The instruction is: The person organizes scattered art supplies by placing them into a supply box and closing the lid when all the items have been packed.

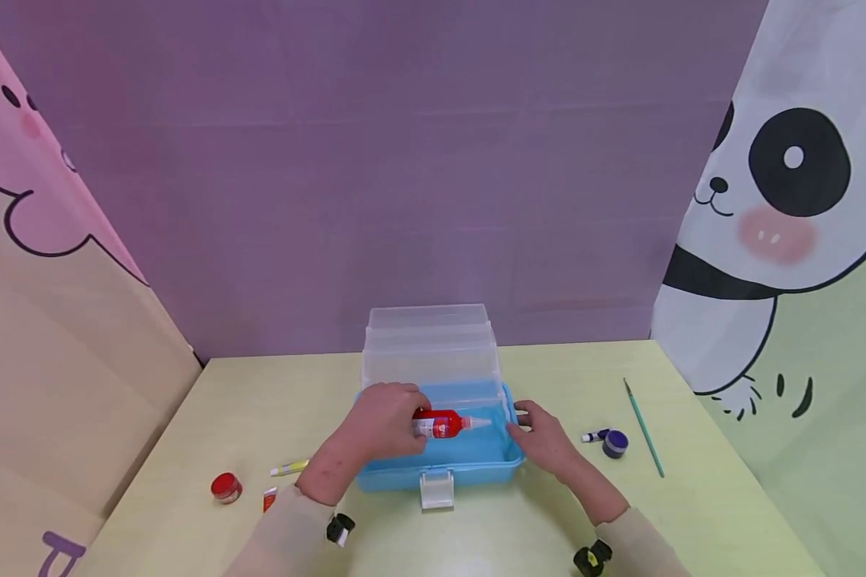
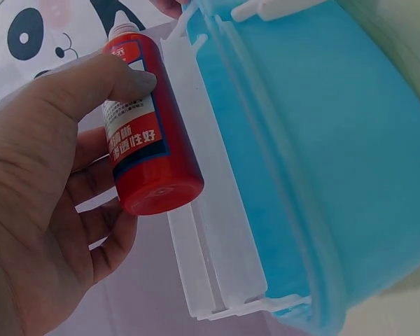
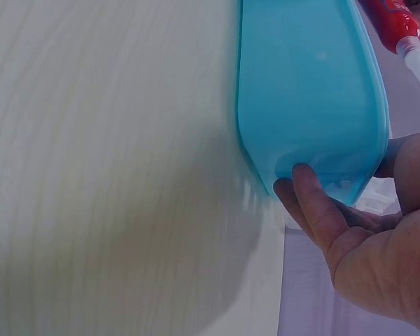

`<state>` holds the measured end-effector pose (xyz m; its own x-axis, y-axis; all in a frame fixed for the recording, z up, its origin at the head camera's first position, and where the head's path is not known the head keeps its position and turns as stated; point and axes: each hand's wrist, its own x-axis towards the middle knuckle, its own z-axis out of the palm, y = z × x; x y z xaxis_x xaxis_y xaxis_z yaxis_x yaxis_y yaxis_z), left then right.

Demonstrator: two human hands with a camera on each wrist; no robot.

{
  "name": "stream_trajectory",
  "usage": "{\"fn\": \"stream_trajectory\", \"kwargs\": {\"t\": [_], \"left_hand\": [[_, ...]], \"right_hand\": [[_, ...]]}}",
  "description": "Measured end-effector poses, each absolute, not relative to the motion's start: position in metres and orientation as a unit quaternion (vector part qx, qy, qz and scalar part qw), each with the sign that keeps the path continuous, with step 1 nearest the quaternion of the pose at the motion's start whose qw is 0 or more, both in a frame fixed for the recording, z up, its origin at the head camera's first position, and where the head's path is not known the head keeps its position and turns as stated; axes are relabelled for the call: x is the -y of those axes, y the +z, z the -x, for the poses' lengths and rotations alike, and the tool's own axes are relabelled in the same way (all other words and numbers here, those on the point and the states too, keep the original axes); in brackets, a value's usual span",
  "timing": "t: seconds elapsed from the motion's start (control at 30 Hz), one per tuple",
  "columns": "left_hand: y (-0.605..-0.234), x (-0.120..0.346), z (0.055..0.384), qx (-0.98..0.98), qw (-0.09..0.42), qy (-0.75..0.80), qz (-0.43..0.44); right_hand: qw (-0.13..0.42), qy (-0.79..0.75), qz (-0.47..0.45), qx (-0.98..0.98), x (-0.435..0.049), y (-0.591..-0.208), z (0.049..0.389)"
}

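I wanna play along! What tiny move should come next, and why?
Maybe lower the red bottle into the blue box: the left grip holds it over the box, the clear lid stands open, and the right grip touches the box's side.

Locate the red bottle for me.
In the head view's lower middle, the red bottle is in the left hand, over the open blue box, left of the right hand.

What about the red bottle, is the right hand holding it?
No, the left hand grips the red bottle, while the right hand touches the blue box.
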<state>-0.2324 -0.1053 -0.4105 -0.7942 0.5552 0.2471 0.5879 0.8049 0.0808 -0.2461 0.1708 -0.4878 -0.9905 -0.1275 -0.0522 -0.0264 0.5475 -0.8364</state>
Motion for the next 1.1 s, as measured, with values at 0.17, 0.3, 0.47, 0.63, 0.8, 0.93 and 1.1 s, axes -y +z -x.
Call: {"fn": "stream_trajectory", "kwargs": {"t": [0.17, 0.3, 0.47, 0.63, 0.8, 0.93, 1.1], "left_hand": [[-0.409, 0.104, 0.229, 0.943, 0.107, -0.090, 0.303], [-0.410, 0.103, 0.228, 0.943, 0.100, -0.097, 0.301], [-0.407, 0.103, 0.225, 0.946, 0.080, -0.126, 0.290], [-0.400, 0.108, 0.217, 0.944, 0.112, -0.147, 0.274], [-0.399, 0.122, 0.205, 0.950, 0.113, -0.179, 0.229], [-0.401, 0.139, 0.194, 0.952, 0.099, -0.218, 0.188], [-0.408, 0.160, 0.184, 0.952, 0.090, -0.251, 0.149]], "right_hand": [[0.042, -0.476, 0.053, -0.877, -0.170, -0.487, 0.246], [0.041, -0.478, 0.057, -0.875, -0.171, -0.487, 0.246], [0.041, -0.481, 0.061, -0.874, -0.172, -0.484, 0.243], [0.041, -0.481, 0.060, -0.874, -0.171, -0.481, 0.240], [0.048, -0.481, 0.060, -0.873, -0.172, -0.481, 0.239], [0.053, -0.481, 0.059, -0.873, -0.173, -0.480, 0.238], [0.047, -0.481, 0.061, -0.873, -0.174, -0.478, 0.236]]}}
